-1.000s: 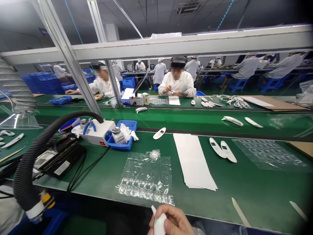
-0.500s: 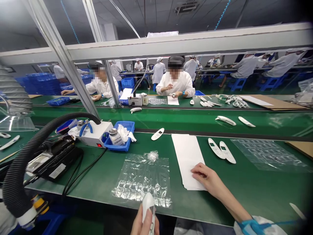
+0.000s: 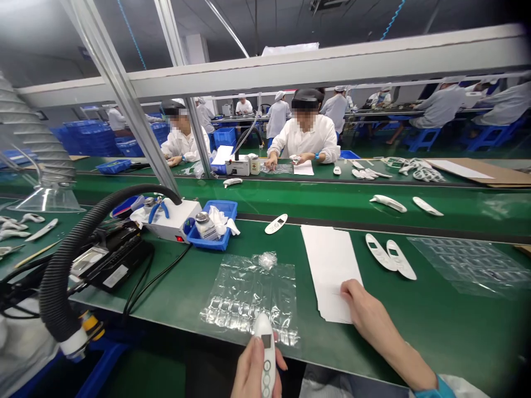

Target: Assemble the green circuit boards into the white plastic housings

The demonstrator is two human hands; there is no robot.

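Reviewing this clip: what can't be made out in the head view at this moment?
- Device in the left hand: lower end cut off by the bottom edge; its back hidden by the fingers.
- Device's display: too small to read.
- Sheet: lower corner partly hidden by the right hand.
- Item held by the co-worker opposite: too small to identify.

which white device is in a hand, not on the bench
The white plastic device with a screen, gripped in the left hand; the others lie on the green bench.
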